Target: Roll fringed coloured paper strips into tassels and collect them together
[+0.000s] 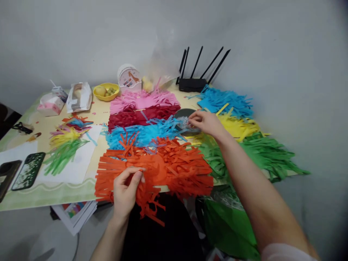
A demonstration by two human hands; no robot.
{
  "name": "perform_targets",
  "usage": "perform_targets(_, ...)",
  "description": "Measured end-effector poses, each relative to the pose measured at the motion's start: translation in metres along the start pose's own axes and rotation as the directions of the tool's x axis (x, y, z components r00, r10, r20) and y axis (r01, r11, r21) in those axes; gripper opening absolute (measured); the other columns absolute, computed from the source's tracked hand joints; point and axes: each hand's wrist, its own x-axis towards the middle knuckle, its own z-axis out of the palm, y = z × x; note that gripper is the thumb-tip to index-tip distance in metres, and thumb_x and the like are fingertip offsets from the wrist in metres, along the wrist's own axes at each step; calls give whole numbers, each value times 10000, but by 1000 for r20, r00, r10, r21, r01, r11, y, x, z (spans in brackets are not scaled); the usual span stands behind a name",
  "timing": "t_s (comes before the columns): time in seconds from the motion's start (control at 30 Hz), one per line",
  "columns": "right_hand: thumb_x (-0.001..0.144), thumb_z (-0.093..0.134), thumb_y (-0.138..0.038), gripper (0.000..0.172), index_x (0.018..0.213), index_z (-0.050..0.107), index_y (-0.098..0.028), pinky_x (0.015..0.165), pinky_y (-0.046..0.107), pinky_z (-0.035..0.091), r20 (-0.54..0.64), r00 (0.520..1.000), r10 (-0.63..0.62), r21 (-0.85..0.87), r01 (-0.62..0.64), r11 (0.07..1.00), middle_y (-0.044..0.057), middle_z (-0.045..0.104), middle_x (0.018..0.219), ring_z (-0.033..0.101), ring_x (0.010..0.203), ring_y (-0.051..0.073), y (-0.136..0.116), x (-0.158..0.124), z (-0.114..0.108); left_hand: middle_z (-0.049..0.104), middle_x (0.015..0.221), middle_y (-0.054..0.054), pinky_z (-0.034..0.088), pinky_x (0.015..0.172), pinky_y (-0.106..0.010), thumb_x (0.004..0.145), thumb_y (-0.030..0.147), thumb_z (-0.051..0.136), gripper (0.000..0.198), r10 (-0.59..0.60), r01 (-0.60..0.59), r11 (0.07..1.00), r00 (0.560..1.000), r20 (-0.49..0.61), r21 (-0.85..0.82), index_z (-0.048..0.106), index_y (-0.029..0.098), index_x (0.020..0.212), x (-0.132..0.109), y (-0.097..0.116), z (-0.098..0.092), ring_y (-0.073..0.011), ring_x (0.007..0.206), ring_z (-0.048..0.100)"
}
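My left hand (127, 190) is closed in a pinch on the gathered top of an orange paper tassel (149, 197), whose cut strips hang past the table's front edge. Under and behind it lies a stack of orange fringed paper (187, 168). Over a dark round dish (187, 133), my right hand (206, 121) reaches in with bent fingers pressed close together. Small clear, shiny pieces (183, 122) sit in the dish at its fingertips. Whether the fingers hold one of them is too small to tell.
Blue (136, 134), dark red (141, 114), pink (146, 100), yellow (239, 127) and green fringed paper (266, 154) cover the table. Finished-looking tassels (66, 148) lie left on white paper. Behind stand a router (192, 85) and a yellow fruit bowl (106, 97). Phones (28, 170) lie front left.
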Motion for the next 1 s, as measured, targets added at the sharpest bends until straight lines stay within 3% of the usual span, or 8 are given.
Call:
perform_targets(0.07, 947, 495, -299, 186, 1056, 588, -182, 712, 276, 578, -31, 998, -60, 201, 65, 977, 87, 780, 904, 750, 791, 184, -15, -26, 4, 651, 637, 5, 525, 808, -248, 902, 343, 674, 206, -12, 12, 1000, 1000, 6, -6, 729, 171, 804, 0, -1, 2, -132, 693, 633)
perform_targets(0.17, 894, 615, -382, 214, 1011, 579, -208, 646, 277, 584, -104, 987, -126, 606, 164, 779, 49, 768, 797, 742, 715, 181, -44, -66, 16, 662, 642, -1, 523, 796, -246, 899, 350, 677, 211, -27, 28, 1000, 999, 20, -11, 736, 167, 811, 0, -1, 5, -135, 705, 639)
perform_targets(0.33, 846, 721, -428, 261, 907, 611, -199, 488, 246, 555, -49, 984, -170, 864, 127, 488, 46, 768, 734, 700, 559, 157, -88, -116, 43, 693, 656, -12, 524, 723, -236, 887, 337, 687, 193, -59, 61, 997, 997, 55, -41, 755, 158, 868, -2, 2, 9, -130, 667, 648)
perform_targets(0.5, 842, 731, -420, 249, 881, 619, -201, 391, 227, 516, 43, 990, -137, 948, 3, 318, 41, 763, 704, 674, 498, 158, -115, -145, 73, 716, 640, -23, 539, 661, -245, 825, 296, 733, 150, -131, 137, 984, 990, 58, -118, 717, 147, 823, -6, 7, 11, -144, 616, 678)
perform_targets(0.73, 841, 727, -412, 220, 818, 636, -213, 472, 266, 574, 57, 992, -109, 967, -27, 253, 9, 726, 645, 644, 470, 143, -133, -161, 98, 722, 648, -28, 559, 673, -261, 819, 288, 721, 138, -135, 143, 981, 988, 74, -128, 697, 156, 787, -10, 9, 9, -149, 616, 685)
perform_targets(0.93, 766, 776, -383, 199, 803, 681, -212, 315, 187, 419, 94, 995, -26, 988, -90, 125, -57, 583, 500, 475, 346, 88, -138, -162, 116, 747, 801, -46, 546, 783, -256, 809, 213, 726, 74, 41, -42, 999, 999, -19, -24, 731, 168, 750, -9, 11, 10, -158, 796, 696)
perform_targets(1.0, 738, 799, -357, 180, 809, 707, -218, 300, 179, 397, 105, 994, -17, 989, -103, 103, -62, 565, 512, 466, 347, 81, -139, -164, 119, 745, 797, -42, 543, 766, -251, 821, 213, 718, 70, 53, -52, 998, 998, -18, 22, 739, 170, 771, -9, 11, 10, -155, 775, 691)
